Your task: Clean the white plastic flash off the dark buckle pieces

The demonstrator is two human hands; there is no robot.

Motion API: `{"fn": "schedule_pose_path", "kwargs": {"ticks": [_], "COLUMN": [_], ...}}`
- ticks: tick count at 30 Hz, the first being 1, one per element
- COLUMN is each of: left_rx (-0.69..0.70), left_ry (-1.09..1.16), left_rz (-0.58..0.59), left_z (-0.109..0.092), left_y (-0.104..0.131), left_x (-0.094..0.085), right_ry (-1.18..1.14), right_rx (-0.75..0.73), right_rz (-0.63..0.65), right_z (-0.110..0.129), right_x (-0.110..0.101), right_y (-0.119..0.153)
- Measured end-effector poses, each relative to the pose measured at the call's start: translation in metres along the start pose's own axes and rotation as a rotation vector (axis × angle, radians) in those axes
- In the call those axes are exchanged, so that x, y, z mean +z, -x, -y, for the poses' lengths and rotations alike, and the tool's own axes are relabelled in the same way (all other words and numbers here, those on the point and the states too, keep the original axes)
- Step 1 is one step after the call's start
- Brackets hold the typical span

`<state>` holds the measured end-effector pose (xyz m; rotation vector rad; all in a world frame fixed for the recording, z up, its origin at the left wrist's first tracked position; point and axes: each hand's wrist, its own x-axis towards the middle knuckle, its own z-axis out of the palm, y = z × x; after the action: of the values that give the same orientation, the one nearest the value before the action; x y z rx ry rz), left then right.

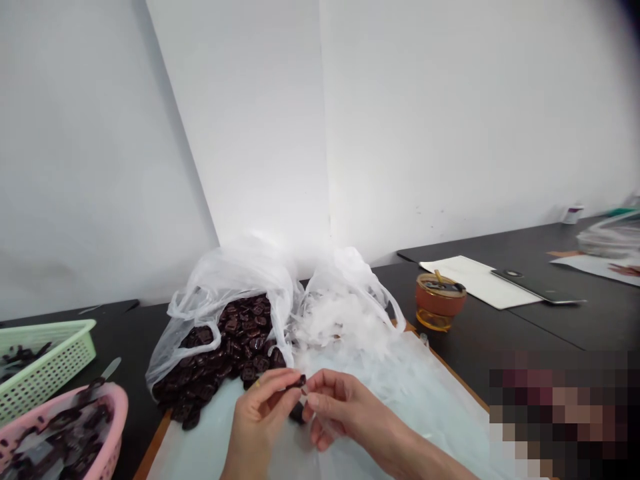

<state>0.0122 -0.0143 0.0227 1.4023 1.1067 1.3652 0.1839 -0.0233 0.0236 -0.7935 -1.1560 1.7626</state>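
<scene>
Low in the middle, my left hand [265,413] pinches a small dark brown glossy piece [299,382] between thumb and fingers. Close against it, my right hand [345,403] has its thumb and fingers pressed together on a thin translucent strip [303,397], which meets the brown piece. Another dark piece [297,413] shows below my fingertips, partly hidden. Behind my left hand, a heap of similar brown pieces [240,340] spills from a white plastic bag [195,293]. A second bag [350,273] behind my right hand spills many translucent strips [360,333].
At left stand a pink basket [120,413] with dark pieces and strips, and a green basket [60,360]. On the right are an amber glass cup [440,310], white paper [465,277] and a phone [535,287]. A pale sheet [200,440] covers the board before me.
</scene>
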Motion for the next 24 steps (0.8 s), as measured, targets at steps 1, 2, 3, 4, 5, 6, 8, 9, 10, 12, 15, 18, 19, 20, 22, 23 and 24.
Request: {"fn": "schedule_pose_path", "kwargs": {"ticks": [1, 2, 3, 4, 5, 6, 8, 9, 10, 12, 15, 18, 19, 20, 22, 23, 24], "left_rx": [0.005, -0.004, -0.03, -0.067, -0.111, -0.159, -0.243, -0.278, -0.311, -0.36, -0.383, -0.395, -0.395, -0.392, -0.382, -0.376, -0.371], "left_ry": [-0.008, -0.01, -0.003, 0.021, 0.066, 0.13, 0.293, 0.375, 0.441, 0.518, 0.543, 0.528, 0.523, 0.518, 0.507, 0.498, 0.489], "left_rz": [0.026, 0.033, 0.015, -0.04, -0.115, -0.189, -0.261, -0.251, -0.222, -0.145, -0.052, 0.002, 0.008, 0.009, 0.009, 0.01, 0.013], "left_z": [0.001, 0.003, 0.004, 0.004, 0.005, 0.005, 0.005, 0.004, 0.004, 0.003, 0.003, 0.006, 0.006, 0.007, 0.007, 0.007, 0.007], "left_y": [0.0, 0.0, -0.002, -0.004, -0.007, -0.009, -0.013, -0.014, -0.013, -0.009, -0.001, 0.004, 0.005, 0.004, 0.004, 0.004, 0.004], "left_x": [0.0, -0.001, -0.003, -0.005, -0.008, -0.01, -0.013, -0.013, -0.011, -0.005, 0.006, 0.01, 0.01, 0.01, 0.01, 0.01, 0.01], "right_ry": [-0.015, -0.019, -0.009, 0.01, 0.037, 0.07, 0.151, 0.193, 0.234, 0.314, 0.457, 0.609, 0.657, 0.707, 0.798, 0.837, 0.871], "right_rx": [-0.012, -0.026, -0.036, -0.041, -0.043, -0.044, -0.056, -0.07, -0.095, -0.164, -0.281, -0.378, -0.412, -0.449, -0.521, -0.554, -0.582], "right_rz": [-0.017, -0.038, -0.058, -0.075, -0.093, -0.111, -0.15, -0.169, -0.191, -0.249, -0.352, -0.398, -0.402, -0.403, -0.395, -0.385, -0.373], "right_z": [-0.001, -0.002, -0.002, -0.002, -0.002, -0.001, 0.0, 0.0, 0.001, 0.001, 0.003, 0.006, 0.007, 0.008, 0.008, 0.008, 0.008], "right_x": [0.0, 0.0, -0.001, -0.002, -0.002, -0.003, -0.004, -0.004, -0.004, -0.003, -0.002, -0.002, -0.002, -0.002, -0.002, -0.002, -0.001], "right_y": [0.0, -0.001, -0.001, -0.001, -0.002, -0.002, -0.004, -0.005, -0.006, -0.006, -0.004, 0.0, 0.001, 0.001, 0.002, 0.003, 0.003]}}
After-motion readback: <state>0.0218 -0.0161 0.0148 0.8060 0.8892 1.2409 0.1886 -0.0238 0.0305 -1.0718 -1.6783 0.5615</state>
